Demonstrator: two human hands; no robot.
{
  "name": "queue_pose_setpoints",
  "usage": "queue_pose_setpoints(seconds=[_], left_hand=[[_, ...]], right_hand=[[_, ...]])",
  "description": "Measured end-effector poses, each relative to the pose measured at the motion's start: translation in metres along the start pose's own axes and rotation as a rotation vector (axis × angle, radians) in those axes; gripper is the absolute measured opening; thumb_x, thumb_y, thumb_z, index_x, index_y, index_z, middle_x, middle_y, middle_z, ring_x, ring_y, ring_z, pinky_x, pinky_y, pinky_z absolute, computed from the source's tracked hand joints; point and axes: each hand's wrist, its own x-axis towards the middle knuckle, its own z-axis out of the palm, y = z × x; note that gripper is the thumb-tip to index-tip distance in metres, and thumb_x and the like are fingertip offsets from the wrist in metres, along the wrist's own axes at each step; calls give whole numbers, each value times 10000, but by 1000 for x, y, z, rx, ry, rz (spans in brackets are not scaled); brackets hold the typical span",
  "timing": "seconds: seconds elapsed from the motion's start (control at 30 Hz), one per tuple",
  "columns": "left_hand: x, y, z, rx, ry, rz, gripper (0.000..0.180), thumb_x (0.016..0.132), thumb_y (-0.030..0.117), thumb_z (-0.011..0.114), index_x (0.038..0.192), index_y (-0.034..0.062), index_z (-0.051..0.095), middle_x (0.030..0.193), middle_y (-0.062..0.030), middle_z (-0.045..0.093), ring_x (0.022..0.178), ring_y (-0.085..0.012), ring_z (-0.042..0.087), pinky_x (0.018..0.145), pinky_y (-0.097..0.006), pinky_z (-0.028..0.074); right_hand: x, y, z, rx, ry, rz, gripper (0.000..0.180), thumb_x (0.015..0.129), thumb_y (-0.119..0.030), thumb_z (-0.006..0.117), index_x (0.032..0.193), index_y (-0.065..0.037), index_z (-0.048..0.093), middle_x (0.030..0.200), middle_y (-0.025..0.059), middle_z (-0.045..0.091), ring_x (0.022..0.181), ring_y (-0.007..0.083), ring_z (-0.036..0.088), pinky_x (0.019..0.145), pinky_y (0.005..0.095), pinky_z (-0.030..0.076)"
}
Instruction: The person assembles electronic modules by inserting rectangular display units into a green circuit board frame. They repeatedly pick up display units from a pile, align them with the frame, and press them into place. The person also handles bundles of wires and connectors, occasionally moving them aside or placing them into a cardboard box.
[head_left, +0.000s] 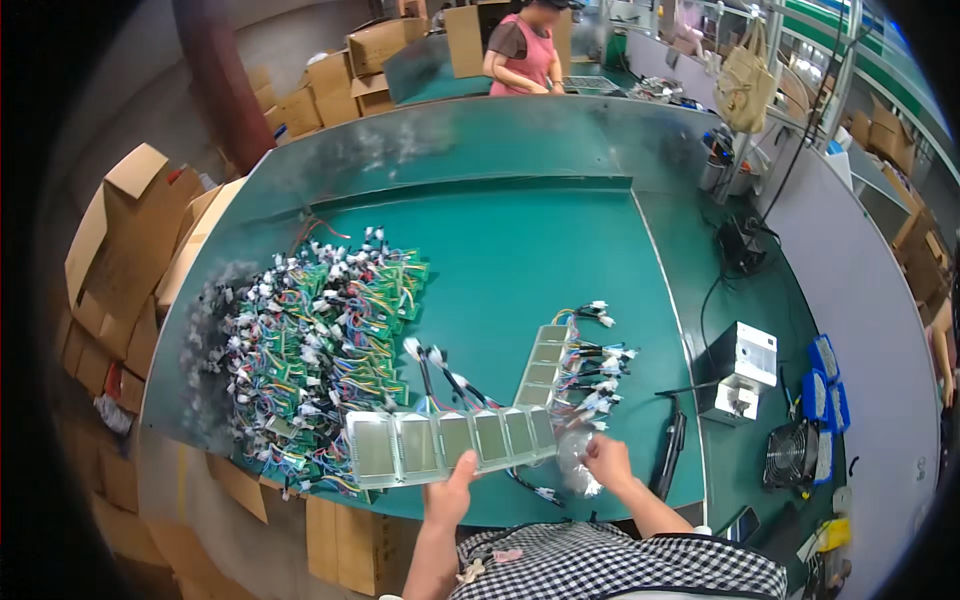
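Note:
My left hand (449,497) grips the lower edge of a long strip of LCD modules (455,443), its thumb on the front. Several grey screens sit side by side on the strip, and wires with white plugs (432,358) stick out behind its upper edge. At the strip's right end my right hand (608,463) is closed, fingertips pinched on a crumpled piece of clear plastic film (577,462). Just beyond, a second row of LCD modules (543,365) lies on the green table, its wires and plugs (600,370) fanning out to the right.
On the left, many green circuit boards (385,300) with coloured wires are heaped. To the right are a black-handled tool (672,450), a white power unit (740,370), a small fan (790,452) and blue bins (822,385). A person in pink (532,55) works at the far table.

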Motion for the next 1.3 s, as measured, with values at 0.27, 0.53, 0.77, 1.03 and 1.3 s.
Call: queue_pose_setpoints(seconds=[0.27,0.53,0.77,1.03,1.3], left_hand=[[17,42,22,608,-218,530,299,806,124,562,1055,-33,509,979,-148,558,890,-274,532,791,-331,418],[24,1,59,1468,-483,635,519,694,10,488,1188,-88,366,1186,-210,455,1190,-372,339,1002,-460,226],[33,-3,9,965,-100,463,704,734,177,625,1314,45,248,1344,-173,268,1253,-306,245,1014,-502,158],[50,1,-53,-306,-319,-226,460,762,25,576,1169,-39,372,1084,-127,531,913,-235,569,784,-372,488],[23,-49,-60,-394,-84,-545,360,712,-66,587,1045,26,484,999,-107,559,893,-240,574,766,-403,489]], right_hand=[[-18,-61,-69,716,-1,33,462,681,-251,705,1060,-29,561,892,112,607,796,167,599,705,331,487],[-33,-121,-93,1705,-281,32,462,792,-11,535,1219,-37,360,1140,78,506,1035,167,502,872,318,424],[-33,-79,-128,1866,-363,-7,512,721,84,522,1205,20,368,1153,160,499,1032,266,523,895,391,418],[-25,-47,-128,1661,-475,156,481,733,-11,596,1174,31,410,1093,125,541,991,219,541,873,348,417],[-13,-44,-106,1149,-371,231,432,743,-1,625,1138,11,452,1029,56,560,918,126,517,821,261,395]])
